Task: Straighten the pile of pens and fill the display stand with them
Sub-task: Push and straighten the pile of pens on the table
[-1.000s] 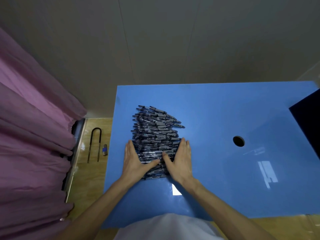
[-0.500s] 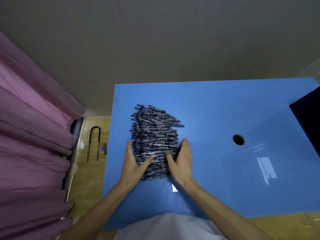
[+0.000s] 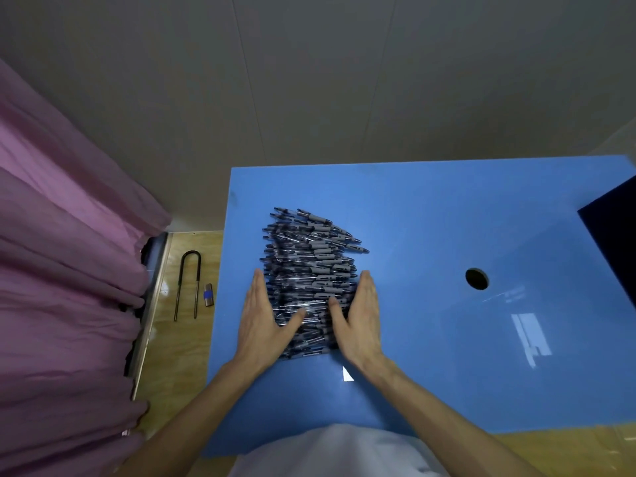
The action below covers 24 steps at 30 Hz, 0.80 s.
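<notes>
So the pink curtain (image 3: 65, 270) fills everything out at 9 o'clock, and the blue surface (image 3: 447, 339) takes up the middle and the 3 o'clock side of my view. It's got a round hole (image 3: 477, 279) toward 3 o'clock and the corner of some dark panel (image 3: 616, 232) poking in at the far right edge. The pile of pens (image 3: 309, 277) sits on the left part of the surface, running from 12 down toward me at 6, pens lying crosswise and stacked pretty ragged at the far end. My left hand (image 3: 263, 325) is flat with fingers straight, pressed on the pile's 9 o'clock side, thumb lying over the pens. My right hand (image 3: 359, 321) does the same on the 3 o'clock side. Neither one grips anything. Down on the wooden floor, between curtain and surface, there's a U-shaped metal bar (image 3: 187, 287) and a small lighter (image 3: 208, 295) just beside it.
</notes>
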Each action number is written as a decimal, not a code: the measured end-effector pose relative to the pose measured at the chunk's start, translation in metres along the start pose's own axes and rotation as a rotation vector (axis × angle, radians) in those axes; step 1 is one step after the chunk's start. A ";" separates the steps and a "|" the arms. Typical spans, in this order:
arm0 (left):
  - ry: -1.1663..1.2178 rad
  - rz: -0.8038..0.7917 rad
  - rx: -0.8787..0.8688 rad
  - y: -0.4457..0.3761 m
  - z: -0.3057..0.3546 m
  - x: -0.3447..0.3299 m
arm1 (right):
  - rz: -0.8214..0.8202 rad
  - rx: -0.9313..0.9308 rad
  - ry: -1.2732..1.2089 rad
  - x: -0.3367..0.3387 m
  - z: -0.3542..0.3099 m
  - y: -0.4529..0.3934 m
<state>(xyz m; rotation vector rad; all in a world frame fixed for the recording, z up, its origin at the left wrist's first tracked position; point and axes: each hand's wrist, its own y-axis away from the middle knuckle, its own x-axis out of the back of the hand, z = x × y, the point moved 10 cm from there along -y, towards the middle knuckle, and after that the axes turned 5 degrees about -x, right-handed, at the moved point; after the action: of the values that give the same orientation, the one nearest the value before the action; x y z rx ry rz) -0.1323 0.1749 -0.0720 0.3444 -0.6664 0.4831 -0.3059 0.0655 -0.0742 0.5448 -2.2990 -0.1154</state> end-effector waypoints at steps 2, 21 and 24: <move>0.073 0.002 0.091 -0.010 -0.007 0.002 | -0.015 -0.042 -0.013 0.003 0.004 -0.011; 0.098 -0.010 0.160 -0.065 -0.013 0.016 | 0.044 -0.153 -0.079 0.014 -0.001 -0.062; 0.107 -0.049 0.150 -0.084 -0.005 0.009 | 0.029 -0.144 -0.079 0.005 -0.010 -0.071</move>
<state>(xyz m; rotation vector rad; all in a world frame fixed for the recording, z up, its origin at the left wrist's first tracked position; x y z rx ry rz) -0.0793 0.1102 -0.0819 0.4721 -0.5178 0.5021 -0.2768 0.0000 -0.0809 0.4399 -2.3517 -0.2911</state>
